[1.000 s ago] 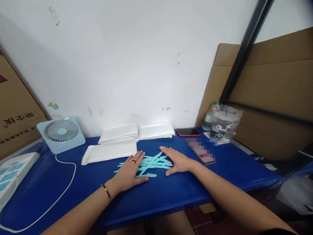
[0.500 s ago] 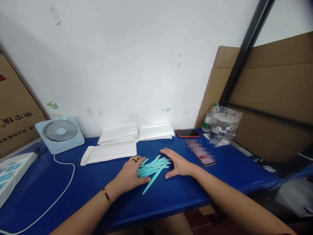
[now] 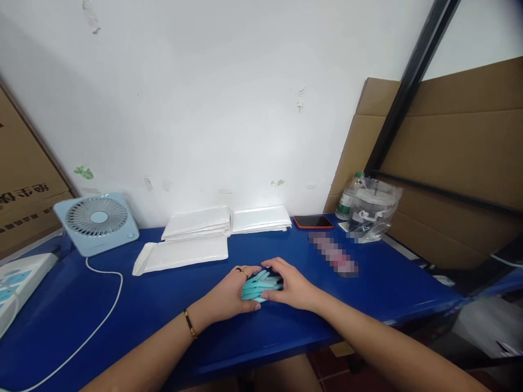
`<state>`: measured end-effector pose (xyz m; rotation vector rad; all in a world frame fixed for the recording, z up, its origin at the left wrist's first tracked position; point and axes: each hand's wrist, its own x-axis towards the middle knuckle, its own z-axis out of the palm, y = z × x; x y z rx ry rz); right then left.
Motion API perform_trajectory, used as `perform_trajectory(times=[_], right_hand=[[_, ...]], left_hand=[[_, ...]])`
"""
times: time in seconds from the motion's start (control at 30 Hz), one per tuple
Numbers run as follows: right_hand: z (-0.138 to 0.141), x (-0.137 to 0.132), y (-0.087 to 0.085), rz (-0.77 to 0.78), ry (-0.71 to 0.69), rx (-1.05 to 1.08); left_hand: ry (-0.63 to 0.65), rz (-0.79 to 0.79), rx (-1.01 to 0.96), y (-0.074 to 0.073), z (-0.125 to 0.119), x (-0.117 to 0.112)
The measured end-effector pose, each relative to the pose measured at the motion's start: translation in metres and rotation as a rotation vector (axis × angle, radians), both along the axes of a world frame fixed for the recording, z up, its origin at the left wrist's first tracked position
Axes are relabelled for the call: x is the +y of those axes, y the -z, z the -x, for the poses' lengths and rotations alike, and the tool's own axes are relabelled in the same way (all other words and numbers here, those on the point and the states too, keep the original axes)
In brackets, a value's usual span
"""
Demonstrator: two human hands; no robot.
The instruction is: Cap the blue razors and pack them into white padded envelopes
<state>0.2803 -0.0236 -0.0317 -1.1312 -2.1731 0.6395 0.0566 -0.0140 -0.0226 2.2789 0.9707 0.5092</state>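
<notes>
A bundle of several thin light-blue plastic sticks [image 3: 260, 286] lies on the blue table [image 3: 122, 321], squeezed between my two hands. My left hand [image 3: 231, 294], with rings and a wrist bracelet, curls round the bundle from the left. My right hand [image 3: 291, 286] cups it from the right, fingers bent over the top. Both hands press the sticks together.
White padded envelopes [image 3: 182, 254] lie behind my hands, with two stacks [image 3: 229, 220] against the wall. A small blue fan [image 3: 97, 222] with a white cable stands at left. A phone [image 3: 312, 221], a second phone [image 3: 333, 254], a bottle and plastic bag [image 3: 370, 209] sit right. Cardboard leans behind.
My hands have swept inward from either side of the scattered sticks. The sticks, spread out a second ago, are now gathered into one tight bundle between my palms.
</notes>
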Motion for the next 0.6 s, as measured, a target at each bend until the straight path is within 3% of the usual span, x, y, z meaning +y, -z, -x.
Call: perform_trajectory(times=[0.17,0.33,0.47,0.6], right_hand=[[-0.005,0.047,-0.02,-0.028,-0.049,-0.164],[0.008,0.081,-0.027,0.119,-0.255,-0.332],[0.006,0.09,-0.013,0.088,-0.135,-0.234],[-0.001,0.093,-0.003,0.038,-0.059,-0.126]], left_hand=[[-0.167,0.097,-0.003,-0.004,0.006,0.028],[-0.11,0.231,0.07,-0.005,0.01,0.055],[-0.113,0.184,0.158,-0.007,0.005,0.064],[-0.173,0.01,0.222,-0.006,-0.004,0.07]])
